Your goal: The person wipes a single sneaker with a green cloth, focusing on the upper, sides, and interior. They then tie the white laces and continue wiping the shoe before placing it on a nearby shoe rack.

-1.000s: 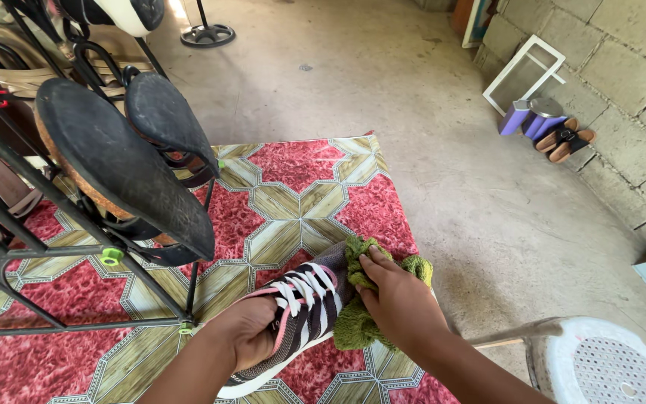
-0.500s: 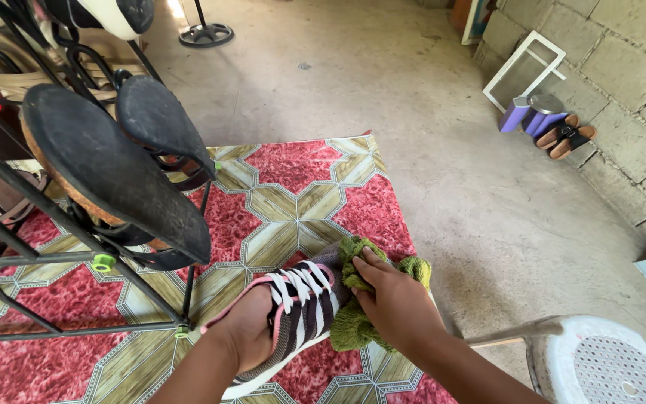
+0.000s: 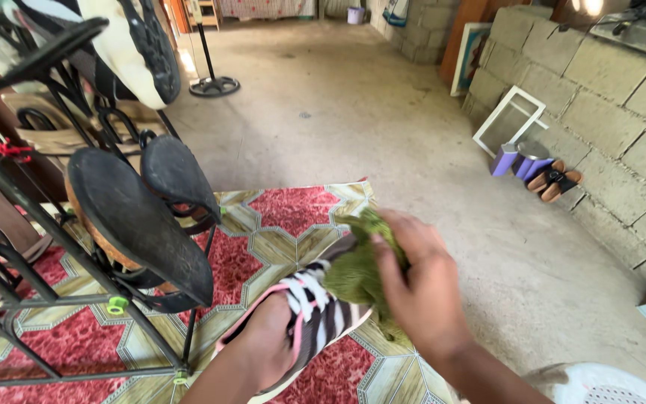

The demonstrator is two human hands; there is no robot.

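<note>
My left hand (image 3: 267,340) is inside a black-and-white striped sneaker (image 3: 315,314) with pink trim and white laces, holding it up over the red patterned mat (image 3: 293,213). My right hand (image 3: 424,288) grips a crumpled green cloth (image 3: 357,269) and presses it against the toe end of that sneaker. The sneaker's front is partly hidden by the cloth.
A black metal shoe rack (image 3: 76,299) stands at left, with dark-soled shoes (image 3: 140,224) hung sole-up and a white-soled one (image 3: 132,45) higher. A block wall (image 3: 607,112) runs along the right, with sandals (image 3: 551,179), a purple container (image 3: 504,159) and a white frame (image 3: 514,120). A white plastic chair (image 3: 600,385) sits at bottom right.
The view has tilted up and moved closer. My right hand with the cloth has slid from the sneaker's side onto its toe end, and the sneaker now points up and right.
</note>
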